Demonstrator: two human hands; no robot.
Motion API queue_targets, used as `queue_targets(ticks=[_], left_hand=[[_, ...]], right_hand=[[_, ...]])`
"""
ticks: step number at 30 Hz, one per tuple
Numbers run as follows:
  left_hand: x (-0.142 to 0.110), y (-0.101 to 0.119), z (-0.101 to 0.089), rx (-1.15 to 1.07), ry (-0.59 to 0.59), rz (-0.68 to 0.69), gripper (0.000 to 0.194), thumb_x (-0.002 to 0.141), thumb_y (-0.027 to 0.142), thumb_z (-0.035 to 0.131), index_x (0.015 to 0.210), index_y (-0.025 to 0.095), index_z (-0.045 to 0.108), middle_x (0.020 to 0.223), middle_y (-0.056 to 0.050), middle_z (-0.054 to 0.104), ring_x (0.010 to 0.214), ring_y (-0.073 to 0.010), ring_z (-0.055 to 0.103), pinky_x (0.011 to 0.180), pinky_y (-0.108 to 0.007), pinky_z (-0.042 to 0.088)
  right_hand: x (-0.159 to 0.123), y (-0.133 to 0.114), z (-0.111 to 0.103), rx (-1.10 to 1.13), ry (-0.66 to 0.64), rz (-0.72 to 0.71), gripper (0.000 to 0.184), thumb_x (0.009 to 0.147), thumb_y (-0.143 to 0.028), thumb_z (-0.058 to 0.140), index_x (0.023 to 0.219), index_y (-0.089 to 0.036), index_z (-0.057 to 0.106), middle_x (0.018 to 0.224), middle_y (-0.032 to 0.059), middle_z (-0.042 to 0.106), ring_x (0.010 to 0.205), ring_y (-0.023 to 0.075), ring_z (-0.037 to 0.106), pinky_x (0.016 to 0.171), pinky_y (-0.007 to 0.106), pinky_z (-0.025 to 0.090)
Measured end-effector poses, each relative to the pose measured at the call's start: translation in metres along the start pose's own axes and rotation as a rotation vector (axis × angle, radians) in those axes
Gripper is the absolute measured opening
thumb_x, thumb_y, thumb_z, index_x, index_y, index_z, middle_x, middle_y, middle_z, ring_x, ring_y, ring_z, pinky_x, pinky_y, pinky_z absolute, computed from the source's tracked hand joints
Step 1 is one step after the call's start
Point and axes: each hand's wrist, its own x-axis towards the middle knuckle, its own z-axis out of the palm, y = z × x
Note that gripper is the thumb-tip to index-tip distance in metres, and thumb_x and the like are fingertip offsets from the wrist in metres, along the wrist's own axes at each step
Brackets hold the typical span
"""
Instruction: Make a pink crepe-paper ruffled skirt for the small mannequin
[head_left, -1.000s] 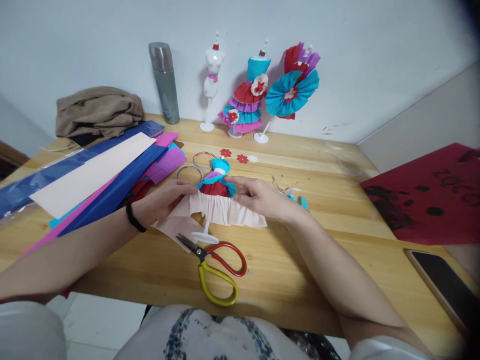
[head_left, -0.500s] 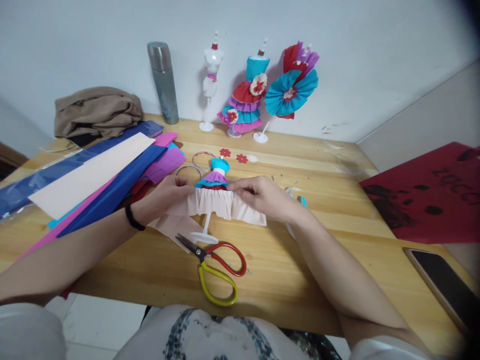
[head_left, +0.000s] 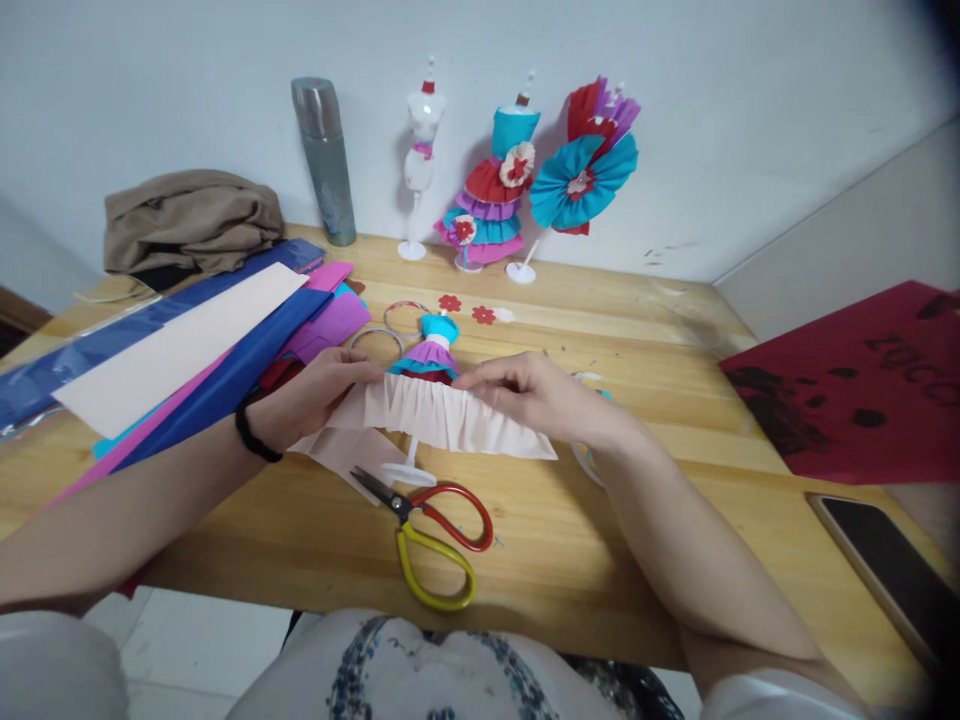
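A pleated strip of pale pink crepe paper (head_left: 431,415) is stretched between my two hands. My left hand (head_left: 315,390) pinches its upper left edge, and my right hand (head_left: 529,390) grips the upper edge farther right, near the end that hangs loose. Just behind the strip stands a small dress form (head_left: 436,345) in turquoise, white, purple and red paper layers; the strip hides its lower skirt, while its white base shows below. Scissors (head_left: 405,510) with one red and one yellow handle lie in front, blades pointing toward a flat pale pink paper piece (head_left: 356,450).
Coloured paper sheets (head_left: 217,370) and a brown cloth (head_left: 195,220) lie at left. Near the wall stand a thermos (head_left: 326,165), a bare mannequin (head_left: 421,160) and two decorated forms (head_left: 491,200). Red paper flowers (head_left: 484,316) lie centre; a phone (head_left: 885,570) and red bag (head_left: 855,390) are at right.
The gathered strip has shifted slightly, and its pleats now extend further right beneath my right hand. My left hand has moved a little to the left.
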Motion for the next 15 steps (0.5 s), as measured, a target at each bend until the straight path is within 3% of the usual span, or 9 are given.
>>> queue_targets(ticks=[5,10,15], left_hand=[[0.007,-0.005,0.001,0.029,-0.024,-0.096,0.012,0.066,0.015,0.067,0.057,0.014,0.060,0.053,-0.003,0.062,0.045,-0.0131,0.057,0.044,-0.023,0.043],[0.009,0.000,0.006,0.005,0.039,-0.071,0.014,0.069,0.014,0.067,0.056,0.014,0.060,0.051,-0.001,0.060,0.044,-0.0117,0.054,0.043,-0.022,0.041],[0.009,-0.001,0.005,0.013,0.017,-0.086,0.015,0.068,0.015,0.067,0.055,0.014,0.060,0.050,-0.001,0.061,0.044,-0.0117,0.054,0.043,-0.022,0.041]], right_hand=[[0.010,0.013,0.004,-0.103,0.044,0.066,0.033,0.080,-0.016,0.048,0.100,-0.014,0.074,0.056,-0.0031,0.047,0.049,0.0077,0.031,0.047,0.022,0.026],[0.015,0.018,0.004,-0.107,0.082,0.083,0.036,0.081,-0.019,0.047,0.104,-0.012,0.074,0.055,-0.0040,0.042,0.048,0.0078,0.029,0.047,0.022,0.024],[0.014,0.015,0.005,-0.080,0.036,0.093,0.034,0.079,-0.017,0.048,0.101,-0.011,0.074,0.057,-0.0029,0.046,0.050,0.0077,0.032,0.048,0.021,0.027]])
